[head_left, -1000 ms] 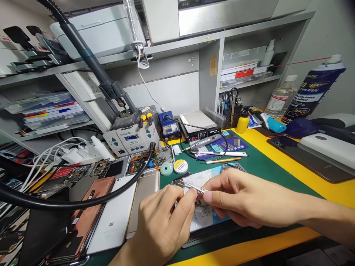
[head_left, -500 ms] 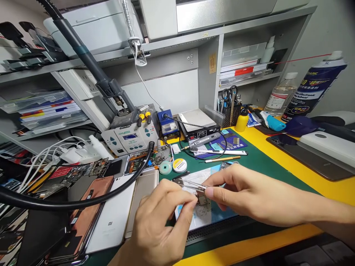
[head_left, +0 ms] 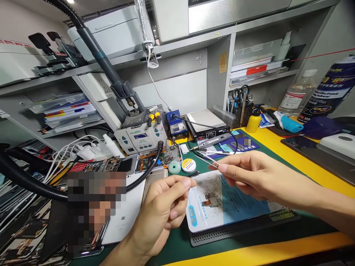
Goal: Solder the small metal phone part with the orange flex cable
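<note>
Right hand point(head_left: 249, 173) grips the tweezers point(head_left: 210, 159) above the pad point(head_left: 244, 208), left hand point(head_left: 163, 210) is pinched narrow, on what I cannot tell, and I fear a careless tip may flick the small part point(head_left: 211, 200) lying on it away.

Pixelated patch point(head_left: 97, 201) sits left of the left hand point(head_left: 163, 214); nothing readable under it. Left thumb and forefinger are pinched together, can't tell if anything sits between them. Left wrist is cut by the bottom edge. Right hand point(head_left: 249, 177) hides the rear of the tweezers point(head_left: 208, 159); only the tip end shows. Right forearm runs off the right edge. Small part point(head_left: 210, 199) on the card point(head_left: 241, 210): too small to identify. Spray can point(head_left: 330, 88) and white device point(head_left: 342, 142) are clipped at right, black hose point(head_left: 16, 173) at left.
</note>
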`<move>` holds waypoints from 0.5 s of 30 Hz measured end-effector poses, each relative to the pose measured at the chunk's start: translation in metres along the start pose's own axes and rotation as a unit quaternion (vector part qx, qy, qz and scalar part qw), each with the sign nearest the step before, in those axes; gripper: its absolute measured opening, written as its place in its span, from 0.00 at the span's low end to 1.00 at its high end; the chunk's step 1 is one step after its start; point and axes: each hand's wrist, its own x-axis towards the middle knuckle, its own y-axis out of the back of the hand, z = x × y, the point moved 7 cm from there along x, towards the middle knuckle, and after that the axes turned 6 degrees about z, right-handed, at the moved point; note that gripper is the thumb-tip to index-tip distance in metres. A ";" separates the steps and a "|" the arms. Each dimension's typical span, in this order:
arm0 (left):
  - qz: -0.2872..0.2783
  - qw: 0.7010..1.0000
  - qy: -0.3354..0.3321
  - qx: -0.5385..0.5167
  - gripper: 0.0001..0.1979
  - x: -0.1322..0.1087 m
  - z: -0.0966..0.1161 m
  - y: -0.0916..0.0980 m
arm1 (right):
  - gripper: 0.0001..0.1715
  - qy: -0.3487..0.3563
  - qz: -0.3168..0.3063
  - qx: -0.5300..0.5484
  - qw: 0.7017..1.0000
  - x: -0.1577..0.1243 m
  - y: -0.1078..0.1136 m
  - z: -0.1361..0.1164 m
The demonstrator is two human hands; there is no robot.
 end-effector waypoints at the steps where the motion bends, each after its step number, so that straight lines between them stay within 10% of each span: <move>1: -0.003 1.000 0.001 -0.004 0.14 -0.001 0.000 0.000 | 0.26 -0.004 0.002 0.003 1.000 0.001 0.001 0.001; 10: -0.001 0.995 -0.097 -0.030 0.15 0.007 0.028 0.009 | 0.31 -0.009 0.082 0.019 0.996 0.011 0.017 0.003; 15: 0.025 0.991 -0.116 -0.067 0.15 -0.047 0.028 0.028 | 0.38 0.012 0.149 0.010 0.989 0.022 0.036 0.003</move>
